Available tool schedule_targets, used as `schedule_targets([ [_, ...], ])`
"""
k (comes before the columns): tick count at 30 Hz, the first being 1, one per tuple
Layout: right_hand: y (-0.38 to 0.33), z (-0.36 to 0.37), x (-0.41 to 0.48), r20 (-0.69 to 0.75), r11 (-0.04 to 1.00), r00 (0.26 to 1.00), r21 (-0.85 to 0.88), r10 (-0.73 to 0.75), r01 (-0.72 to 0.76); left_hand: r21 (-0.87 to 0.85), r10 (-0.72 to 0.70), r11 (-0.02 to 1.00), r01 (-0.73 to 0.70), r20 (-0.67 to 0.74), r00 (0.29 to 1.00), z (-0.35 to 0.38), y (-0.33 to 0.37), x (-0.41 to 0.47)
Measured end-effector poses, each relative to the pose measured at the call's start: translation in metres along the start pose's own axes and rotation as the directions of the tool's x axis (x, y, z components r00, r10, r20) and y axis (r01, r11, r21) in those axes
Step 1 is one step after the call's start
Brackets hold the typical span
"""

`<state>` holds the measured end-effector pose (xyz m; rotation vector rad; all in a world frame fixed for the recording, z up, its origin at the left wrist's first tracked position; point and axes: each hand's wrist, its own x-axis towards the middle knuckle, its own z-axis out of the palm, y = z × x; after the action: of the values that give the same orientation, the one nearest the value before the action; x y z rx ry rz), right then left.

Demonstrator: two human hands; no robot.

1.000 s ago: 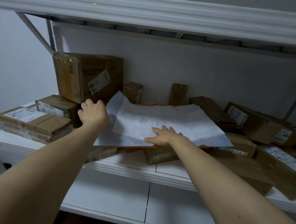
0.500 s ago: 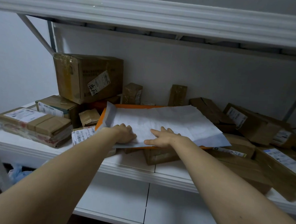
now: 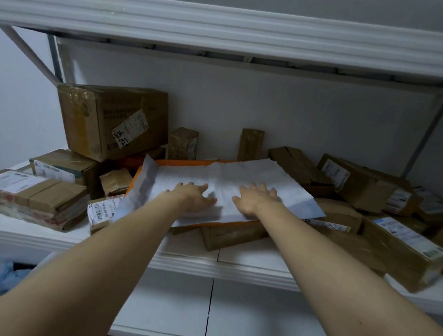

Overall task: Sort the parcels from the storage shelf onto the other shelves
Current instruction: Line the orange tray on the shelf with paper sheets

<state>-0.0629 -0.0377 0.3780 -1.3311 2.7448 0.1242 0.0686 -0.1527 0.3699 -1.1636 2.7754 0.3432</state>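
Note:
A large flat orange parcel point(image 3: 190, 163) lies on top of brown boxes in the middle of the white storage shelf point(image 3: 210, 266). A creased white paper sheet point(image 3: 263, 177) covers most of its top. My left hand point(image 3: 192, 198) rests palm down on the near left part of the sheet, fingers spread. My right hand point(image 3: 257, 199) lies flat on the sheet just to the right, fingers straight and pointing away. Neither hand curls round anything. The sheet's left end point(image 3: 142, 186) is folded up over the parcel's edge.
A big taped carton point(image 3: 112, 121) stands at the back left on smaller boxes point(image 3: 61, 166). A flat labelled parcel point(image 3: 31, 196) lies at the far left. Several labelled boxes point(image 3: 360, 185) pile up on the right. Another shelf board point(image 3: 222, 24) runs close overhead.
My left hand came from the sheet's far left corner to its near edge, then slid forward onto it. The raised left flap was folded down. My right hand flattened further onto the sheet.

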Motion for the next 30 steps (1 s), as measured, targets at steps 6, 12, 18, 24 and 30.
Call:
schedule_targets([
  [6,0.026,-0.002,-0.009,0.068,0.972,0.993,-0.220,0.098,-0.081,0.043,0.087,0.995,-0.091,0.087,0.992,0.004,0.016,0.002],
  [12,0.048,-0.012,-0.016,-0.091,0.964,0.996,-0.264,0.006,-0.030,0.016,0.077,0.997,-0.079,0.103,0.992,-0.001,0.021,0.003],
  [18,0.059,-0.023,-0.014,-0.077,0.968,0.993,-0.241,-0.095,0.074,-0.012,0.010,1.000,-0.009,0.109,0.994,-0.007,0.031,0.004],
  [24,0.046,-0.041,0.015,-0.144,0.989,0.983,-0.105,-0.118,0.103,-0.113,-0.009,0.994,0.009,0.001,1.000,-0.025,0.051,0.022],
  [30,0.037,-0.045,0.068,-0.045,0.997,0.996,-0.005,-0.079,0.079,-0.052,0.042,0.998,-0.041,0.020,0.999,-0.040,0.066,0.075],
])
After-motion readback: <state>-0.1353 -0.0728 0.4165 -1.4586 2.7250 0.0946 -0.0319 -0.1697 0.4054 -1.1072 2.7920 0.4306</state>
